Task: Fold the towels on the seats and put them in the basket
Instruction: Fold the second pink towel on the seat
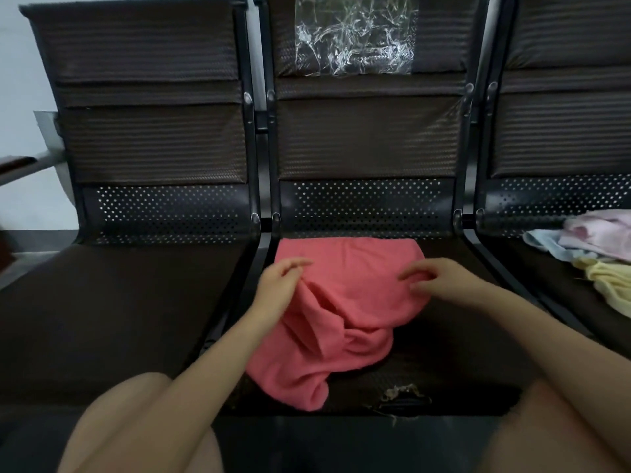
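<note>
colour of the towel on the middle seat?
Coral pink, plain, no pattern. The towel lies crumpled on the middle seat; head view shows it.

I see a pink-red towel [345, 302] lying crumpled on the middle seat [454, 336]. Its back part is flat; its front is bunched up. On the right seat [532, 264] lie pale pink [601, 233], light blue [546, 244] and yellow [611, 281] towels in a heap.
</note>
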`<state>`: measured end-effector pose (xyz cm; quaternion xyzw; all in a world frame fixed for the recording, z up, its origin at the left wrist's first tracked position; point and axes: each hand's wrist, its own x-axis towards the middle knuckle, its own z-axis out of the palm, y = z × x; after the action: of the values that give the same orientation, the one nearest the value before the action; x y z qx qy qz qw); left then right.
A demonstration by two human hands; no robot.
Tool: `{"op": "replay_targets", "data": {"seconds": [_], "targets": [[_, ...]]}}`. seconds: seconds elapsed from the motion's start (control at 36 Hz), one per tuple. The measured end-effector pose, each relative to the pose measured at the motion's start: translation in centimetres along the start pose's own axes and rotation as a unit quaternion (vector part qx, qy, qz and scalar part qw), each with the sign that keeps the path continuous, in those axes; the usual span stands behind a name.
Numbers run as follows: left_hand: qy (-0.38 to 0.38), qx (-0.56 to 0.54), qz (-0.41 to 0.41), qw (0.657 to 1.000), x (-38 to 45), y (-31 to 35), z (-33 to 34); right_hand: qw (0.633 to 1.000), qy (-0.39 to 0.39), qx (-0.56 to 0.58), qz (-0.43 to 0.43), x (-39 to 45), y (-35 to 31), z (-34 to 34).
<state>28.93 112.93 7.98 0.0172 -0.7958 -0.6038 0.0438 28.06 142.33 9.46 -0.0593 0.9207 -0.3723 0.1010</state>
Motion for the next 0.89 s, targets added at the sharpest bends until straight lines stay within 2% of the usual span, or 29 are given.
{"op": "replay_targets", "data": {"seconds": [0.08,0.14,0.28,0.36,0.44,0.5,0.53,0.56,0.61,0.64,0.72,0.81,0.89], "targets": [[0.043,-0.071,-0.017,0.996,0.9,1.1,-1.0,0.997,0.073,0.013,-0.016,0.0,0.0,-0.7],[0.069,-0.088,-0.022,0.993,1.2,1.4,-1.5,0.99,0.098,0.102,-0.001,0.0,0.1,-1.1],[0.109,-0.135,-0.049,0.984,1.5,2.4,-2.9,0.949,0.093,0.297,0.055,-0.4,0.0,-1.8],[0.086,-0.208,-0.115,0.967,1.6,3.3,-3.3,0.892,0.067,0.443,0.056,-0.6,-0.4,-2.4],[0.073,-0.277,-0.165,0.944,2.3,3.6,-3.0,0.813,0.085,0.572,0.069,0.1,-0.6,-2.7],[0.058,-0.241,-0.181,0.952,2.9,2.9,-2.4,0.769,0.118,0.623,0.085,1.1,-0.3,-2.6],[0.045,-0.172,-0.182,0.967,2.9,2.4,-2.1,0.776,0.129,0.61,0.097,1.5,0.0,-2.5],[0.029,-0.099,-0.182,0.978,2.9,1.7,-1.8,0.809,0.132,0.561,0.116,1.8,0.4,-2.1],[-0.016,0.017,-0.195,0.981,2.7,0.0,-1.2,0.897,0.1,0.402,0.153,1.9,1.5,-1.2],[-0.039,0.058,-0.202,0.977,2.3,-0.6,-0.9,0.922,0.073,0.338,0.174,1.9,2.2,-0.6],[-0.101,0.193,-0.185,0.958,1.0,-0.8,0.3,0.952,-0.022,0.222,0.208,1.4,3.2,0.5],[-0.11,0.308,-0.117,0.938,0.0,-0.7,0.8,0.959,-0.043,0.193,0.203,1.1,3.0,0.8],[-0.129,0.361,-0.089,0.919,-0.8,-0.7,0.6,0.967,-0.078,0.164,0.181,1.0,2.2,1.6]]}}
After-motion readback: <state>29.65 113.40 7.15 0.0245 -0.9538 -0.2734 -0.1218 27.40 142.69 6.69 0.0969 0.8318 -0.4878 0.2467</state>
